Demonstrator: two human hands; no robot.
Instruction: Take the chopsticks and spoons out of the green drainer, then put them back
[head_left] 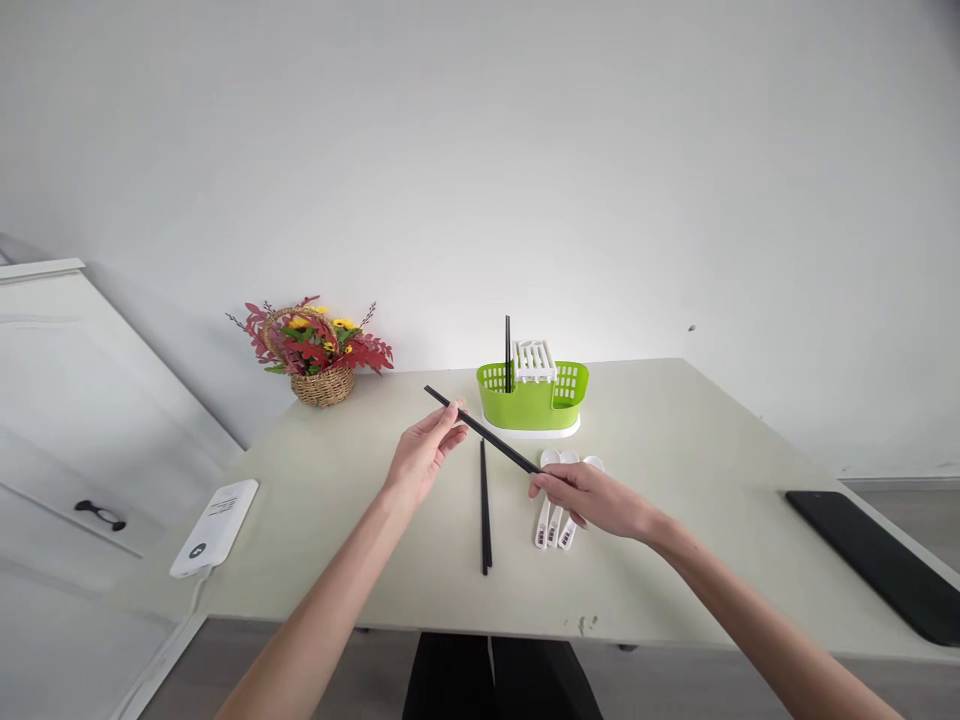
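Between my two hands a pair of black chopsticks (495, 437) is held slantwise above the table. My left hand (426, 448) pinches them near the upper left end, and my right hand (581, 492) grips the lower right end. Below them, another set of black chopsticks (485, 515) lies on the tabletop. Three white spoons (553, 525) lie side by side, partly hidden under my right hand. Farther back stands a green utensil holder (517, 408) on a white base, with black chopsticks (508, 345) upright in its left compartment and a white slatted rack (534, 360) across its middle.
A wicker basket of artificial flowers (322, 387) stands at the back left. On the left edge lies a white power bank (215, 527) with a cable. A black phone-like slab (874, 555) rests at the right edge. The wall is behind the table (637, 590).
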